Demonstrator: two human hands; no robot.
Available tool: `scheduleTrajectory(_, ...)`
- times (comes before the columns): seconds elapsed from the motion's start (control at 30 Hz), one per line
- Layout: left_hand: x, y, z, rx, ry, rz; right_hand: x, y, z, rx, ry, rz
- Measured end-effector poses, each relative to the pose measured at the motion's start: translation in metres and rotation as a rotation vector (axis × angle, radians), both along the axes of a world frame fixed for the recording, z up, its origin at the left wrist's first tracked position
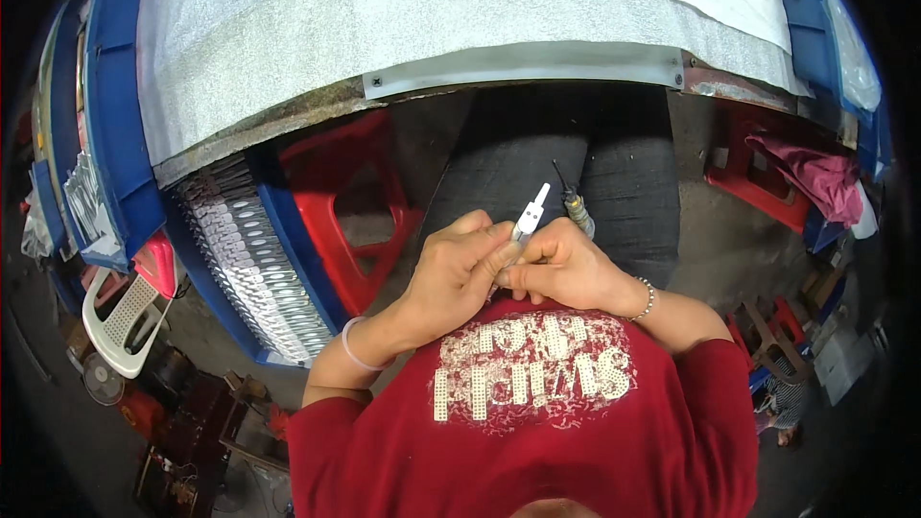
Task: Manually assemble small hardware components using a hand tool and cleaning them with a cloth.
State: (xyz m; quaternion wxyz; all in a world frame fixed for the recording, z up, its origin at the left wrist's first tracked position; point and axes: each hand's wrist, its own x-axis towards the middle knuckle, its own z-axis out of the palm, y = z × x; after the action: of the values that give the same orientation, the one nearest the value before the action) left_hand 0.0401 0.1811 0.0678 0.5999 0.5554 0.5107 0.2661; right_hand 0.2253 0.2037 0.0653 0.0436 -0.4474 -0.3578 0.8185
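Pinching a white pointed piece (531, 215) by its near end, my left hand (458, 273) leaves it jutting forward; my right hand (566, 267) curls just beside, its grip I can't tell.

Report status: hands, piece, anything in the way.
Left hand pinching white piece, narrow end exposed. Right hand close beside it. Dark-tipped tool at right hand, grip unclear. Nothing covers the narrow end.

We see the silvery, foam-covered worktop (288, 38) brightly lit; beneath its near edge, deep shadow darkens the black fabric trousers (537, 163). Fisheye distortion curves that edge, and black vignetting swallows our view's corners.
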Motion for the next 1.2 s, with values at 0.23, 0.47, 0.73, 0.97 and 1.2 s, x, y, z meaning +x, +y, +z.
scheduleTrajectory(0.23,-0.004,-0.002,-0.001,-0.006,-0.008,-0.016,-0.003,0.001,0.002,-0.048,-0.014,0.014)
scheduleTrajectory(0.47,-0.009,-0.003,-0.003,0.01,0.011,-0.065,-0.003,0.0,0.003,-0.041,-0.021,0.043)
scheduleTrajectory(0.73,-0.011,-0.005,-0.003,-0.005,-0.022,-0.049,-0.005,0.0,0.003,-0.047,-0.024,0.066)
scheduleTrajectory(0.97,-0.016,0.022,-0.013,-0.656,-0.521,-0.064,-0.001,0.012,-0.005,-0.186,0.177,0.005)
scheduleTrajectory(1.2,-0.01,0.025,-0.046,-0.895,-0.969,-0.066,0.011,0.017,-0.002,-0.113,0.161,-0.085)
